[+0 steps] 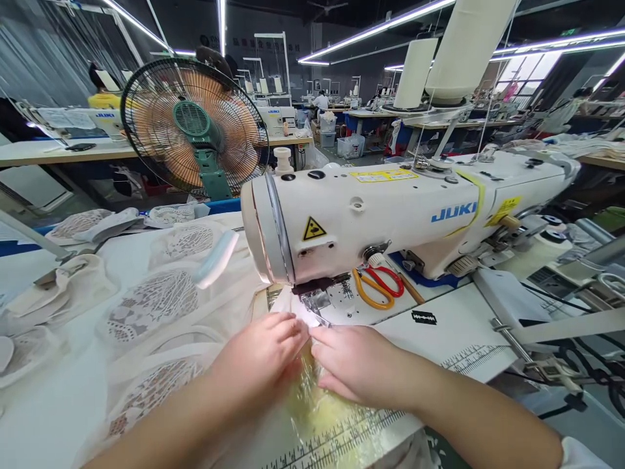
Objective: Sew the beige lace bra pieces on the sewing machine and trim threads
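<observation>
"JUKI" on sewing machine (390, 215) arm

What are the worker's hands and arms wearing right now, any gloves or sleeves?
No gloves: the left hand and right hand are bare, with no rings or watch in view. Both forearms are uncovered. A bit of white sleeve shows at the right arm's lower edge.

Bright ceiling strip lights (375, 29); wide-angle edge distortion; hands overexposed.
</observation>
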A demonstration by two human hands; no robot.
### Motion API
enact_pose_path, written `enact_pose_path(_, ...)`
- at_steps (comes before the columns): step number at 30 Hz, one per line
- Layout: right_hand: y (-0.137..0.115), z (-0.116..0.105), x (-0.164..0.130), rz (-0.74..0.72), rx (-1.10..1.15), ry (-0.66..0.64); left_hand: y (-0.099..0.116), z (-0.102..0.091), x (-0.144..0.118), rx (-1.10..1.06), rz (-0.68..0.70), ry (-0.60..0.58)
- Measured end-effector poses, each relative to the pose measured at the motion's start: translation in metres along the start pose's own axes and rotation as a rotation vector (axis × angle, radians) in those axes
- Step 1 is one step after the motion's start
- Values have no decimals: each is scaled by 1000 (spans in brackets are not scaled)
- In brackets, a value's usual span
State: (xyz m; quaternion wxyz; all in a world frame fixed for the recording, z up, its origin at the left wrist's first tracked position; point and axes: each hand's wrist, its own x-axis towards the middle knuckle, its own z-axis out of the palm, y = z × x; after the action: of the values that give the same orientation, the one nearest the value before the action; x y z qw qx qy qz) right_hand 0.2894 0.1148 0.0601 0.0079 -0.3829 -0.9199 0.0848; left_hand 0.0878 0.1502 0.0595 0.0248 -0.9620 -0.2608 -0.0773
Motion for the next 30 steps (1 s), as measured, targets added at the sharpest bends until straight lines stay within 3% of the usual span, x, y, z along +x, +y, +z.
enact_pose_path(4, 0, 1, 1, 29, 8, 13, 8, 15, -13, 114, 101, 44)
enact_pose_path(9, 0, 4, 5, 30, -12, 27, -16, 20, -13, 156, 150, 76)
enact_pose_path(13, 1, 6, 5, 16, -30, 21, -32, 19, -9, 141, 154, 95)
enact_pose_path(20, 1, 5, 7, 25, -28, 8, -45, 19, -1, 167, 86, 26)
enact_pose_path(23, -2, -2, 6, 16, 24, 37, -29, 3, -4, 216, 10, 41)
enact_pose_path(26, -9, -10, -12, -13, 140, 60, 4, -18, -26, 259, -248, -119)
enact_pose_path(30, -23, -3, -68, -278, 410, -82, 43, -32, -70, 206, -503, -305)
